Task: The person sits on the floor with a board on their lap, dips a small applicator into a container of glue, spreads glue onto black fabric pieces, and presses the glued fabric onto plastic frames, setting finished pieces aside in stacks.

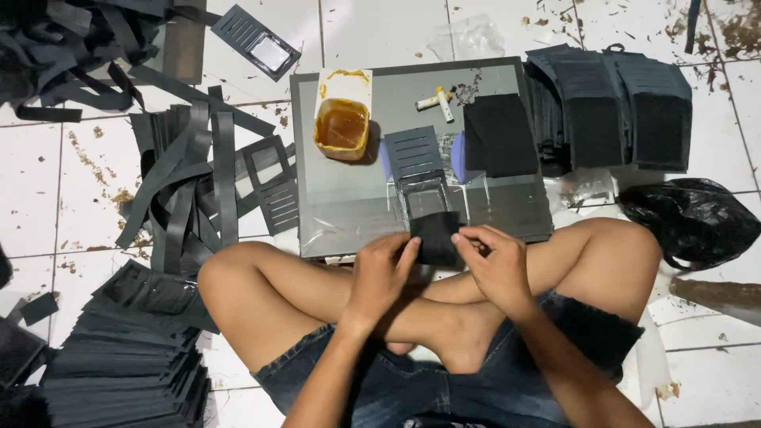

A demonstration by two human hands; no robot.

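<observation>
Both hands press a small black piece [435, 236] at the near edge of a grey board [507, 208]: left hand [380, 273] on its left side, right hand [495, 265] pinching its right. A glue tub [342, 128] stands near the board's far left corner.

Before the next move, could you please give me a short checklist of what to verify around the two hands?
1. Black piece pinched by left hand and right hand: ok.
2. Piece over the near edge of the grey board: ok.
3. Tub of amber glue upright, apart from the hands: ok.
4. Slotted panel lying flat on the board: ok.
5. Glue already on the piece: cannot tell.
</observation>
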